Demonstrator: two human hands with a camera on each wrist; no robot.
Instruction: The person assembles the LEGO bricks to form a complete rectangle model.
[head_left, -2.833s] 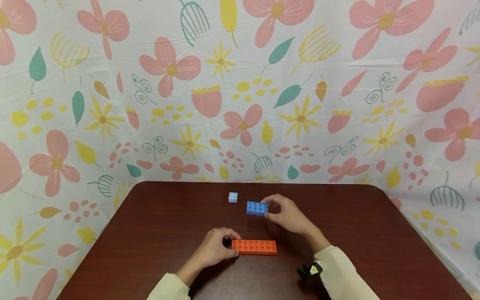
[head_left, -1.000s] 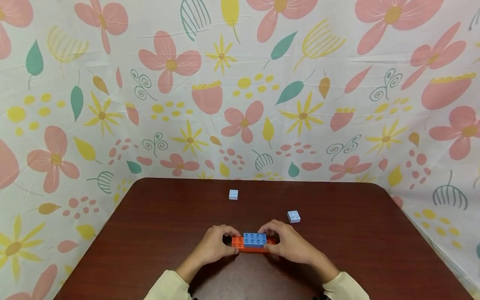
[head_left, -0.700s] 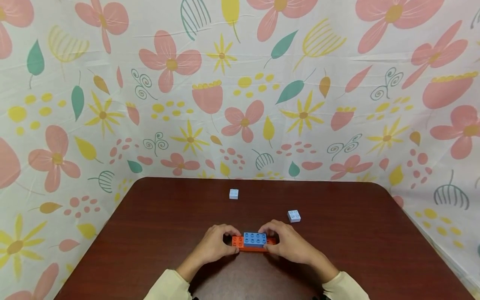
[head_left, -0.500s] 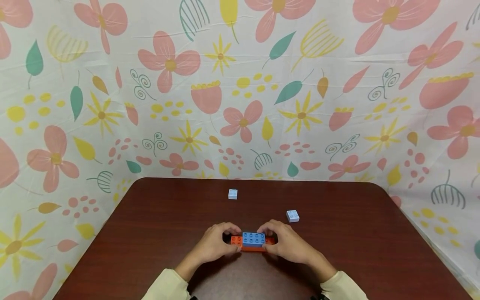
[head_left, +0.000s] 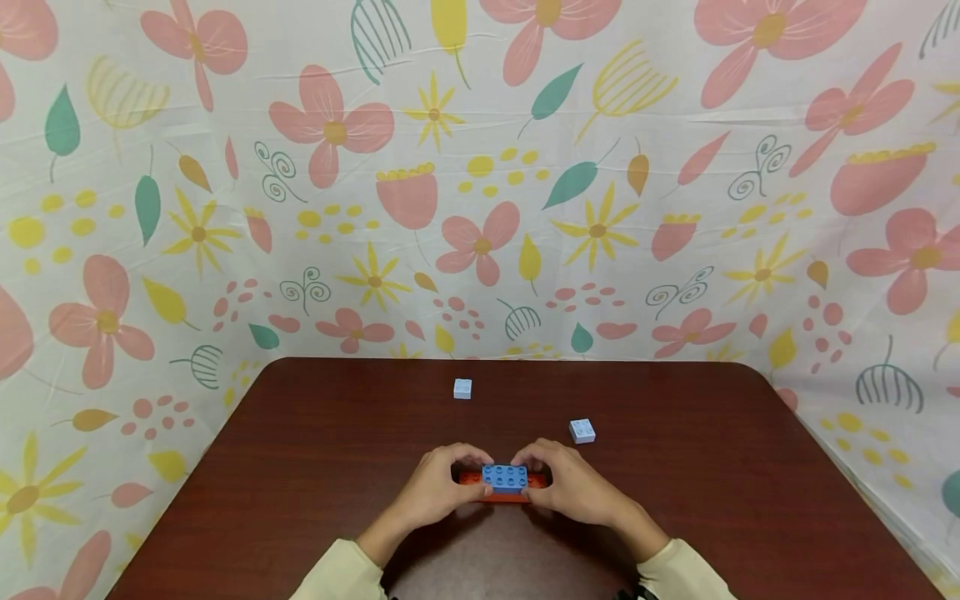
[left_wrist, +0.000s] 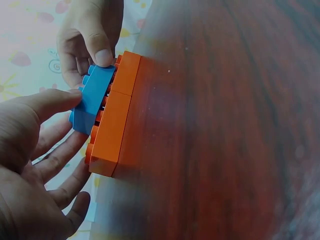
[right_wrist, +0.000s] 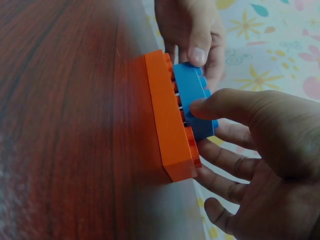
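Observation:
A blue toy brick with two rows of studs lies across two orange bricks, which stand end to end on the table; a seam between them shows in the left wrist view. Orange studs are visible in a narrow gap under the blue brick. My left hand pinches the blue brick's left end between thumb and fingers. At the other end, my right hand pinches it the same way. Both thumbs press its near side in the wrist views. Orange ends stick out past the blue brick on both sides.
Two pale blue square bricks lie farther back on the dark brown table: one near the far edge, another just beyond my right hand. A flowered cloth hangs behind the table.
My right hand brought the blue brick onto the orange bricks, uncovering a pale blue brick. Since then my left hand has moved from the orange end to the blue brick.

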